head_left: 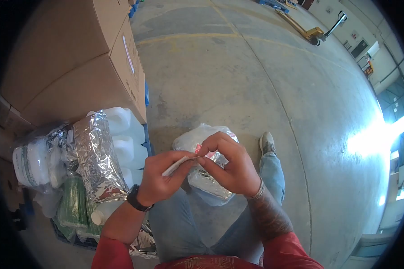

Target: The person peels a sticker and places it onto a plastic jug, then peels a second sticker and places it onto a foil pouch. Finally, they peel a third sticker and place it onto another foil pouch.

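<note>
Both hands meet in front of my body, above a clear plastic bag (208, 190) with silvery contents on the floor between my legs. My left hand (162, 175) is closed round a small flat whitish item (176, 166). At the tip of that item, the thumb and forefinger of my right hand (224, 161) are pinched together; what they grip is too small to name. A bit of red (198, 148) shows just above the fingertips.
At left, tall cardboard boxes (63, 54) stand behind a foil-wrapped package (98, 157), translucent jugs (123, 148) and green bundles (73, 201). A yellow pallet jack (313, 33) is at the far right. My shoe (267, 142) rests on the concrete.
</note>
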Demonstrator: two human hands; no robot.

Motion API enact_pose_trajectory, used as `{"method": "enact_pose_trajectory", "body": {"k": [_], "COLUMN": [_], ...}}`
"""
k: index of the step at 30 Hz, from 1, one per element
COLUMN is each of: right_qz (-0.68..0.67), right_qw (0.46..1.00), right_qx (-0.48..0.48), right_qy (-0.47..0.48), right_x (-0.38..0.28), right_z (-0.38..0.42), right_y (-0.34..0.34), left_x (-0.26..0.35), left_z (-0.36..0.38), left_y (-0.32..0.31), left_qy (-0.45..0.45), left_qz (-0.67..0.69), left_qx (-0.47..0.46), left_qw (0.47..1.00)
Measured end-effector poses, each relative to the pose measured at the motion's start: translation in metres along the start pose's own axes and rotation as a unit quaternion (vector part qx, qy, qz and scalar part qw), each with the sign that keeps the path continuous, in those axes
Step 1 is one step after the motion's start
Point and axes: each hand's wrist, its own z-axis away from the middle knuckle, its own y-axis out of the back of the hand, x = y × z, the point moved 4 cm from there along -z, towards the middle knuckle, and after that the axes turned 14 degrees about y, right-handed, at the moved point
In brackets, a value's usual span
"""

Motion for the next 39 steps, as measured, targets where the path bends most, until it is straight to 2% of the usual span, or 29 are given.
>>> {"method": "enact_pose_trajectory", "body": {"k": [2, 5, 6, 9, 19, 21, 31, 36, 39], "right_qz": [0.030, 0.061, 0.064, 0.082, 0.062, 0.098, 0.088, 0.094, 0.089], "right_qw": [0.999, 0.994, 0.991, 0.988, 0.989, 0.984, 0.986, 0.986, 0.989], "right_qx": [0.002, -0.002, -0.006, -0.029, -0.060, -0.073, -0.062, 0.009, 0.011], "right_qy": [0.029, 0.090, 0.121, 0.129, 0.119, 0.130, 0.128, 0.138, 0.120], "right_x": [-0.009, -0.016, -0.019, -0.023, -0.026, -0.027, -0.023, -0.027, -0.028], "right_z": [-0.001, -0.001, -0.001, -0.003, 0.002, 0.003, 0.010, 0.009, 0.011], "right_y": [0.004, 0.006, 0.007, 0.010, 0.007, 0.003, -0.001, 0.008, 0.010], "left_x": [0.005, 0.012, 0.012, 0.015, 0.014, 0.014, 0.015, 0.015, 0.016], "left_z": [0.003, 0.006, 0.006, 0.006, 0.009, 0.009, 0.009, 0.008, 0.009], "left_y": [0.003, 0.004, 0.005, 0.004, 0.001, 0.001, 0.001, 0.003, 0.005], "left_qy": [-0.093, -0.130, -0.129, -0.142, -0.165, -0.167, -0.173, -0.194, -0.200], "left_qz": [-0.052, -0.092, -0.089, -0.115, -0.119, -0.120, -0.122, -0.136, -0.143], "left_qx": [0.025, 0.016, 0.015, 0.000, -0.020, -0.022, -0.026, -0.010, -0.002], "left_qw": [0.994, 0.987, 0.988, 0.983, 0.979, 0.978, 0.977, 0.971, 0.969]}}
